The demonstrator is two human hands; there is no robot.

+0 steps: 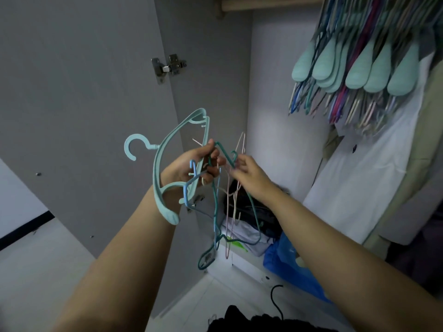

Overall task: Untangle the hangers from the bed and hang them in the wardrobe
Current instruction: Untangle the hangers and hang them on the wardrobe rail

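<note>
Both hands' grips [191,167] [249,174] clutch tangled hangers [215,207] before the grey wardrobe [211,68].

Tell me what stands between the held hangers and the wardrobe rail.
Nothing solid. The left hand grips the tangled hangers while the right hand pinches a green wire one. The rail is open above, though hung hangers crowd its right part.

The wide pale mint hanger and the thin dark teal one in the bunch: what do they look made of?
The wide pale mint hanger, held in the left hand, looks like moulded matte plastic: thick, flat arms and one-piece hook. The thin dark teal hanger, pinched by the right hand, looks like coated wire: slim, round, bent; the coating type is unclear.
</note>
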